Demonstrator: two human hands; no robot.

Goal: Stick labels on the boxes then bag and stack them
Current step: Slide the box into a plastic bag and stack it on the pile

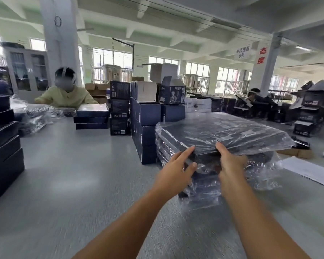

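1. The bagged box point(226, 128) lies on top of the stack of bagged boxes point(204, 186), at about 1 o'clock on the counter point(82, 174).
2. The left hand point(176, 165) pinches the box's near corner, with the fingers along the edge and the thumb lower down. The right hand point(231, 163) grips the near edge with the thumb on top; its fingers are hidden beneath.
3. The plastic looks slick and loose. If the top box is let go before it is squared, it could slide off toward 3 o'clock, where it seems to overhang the stack.
4. Loose bag ends are bunched under the near edge. They could get trapped and leave the box tilted.
5. A hard push toward 12 o'clock might shove the whole stack against the dark cartons point(146, 128), which stand just beside it at 11 o'clock.
6. Bare counter shows from 7 to 10 o'clock. A pile of dark boxes point(2, 146) lines the 9 o'clock edge, and white sheets point(307, 169) lie at 3 o'clock, so the right side is tight.
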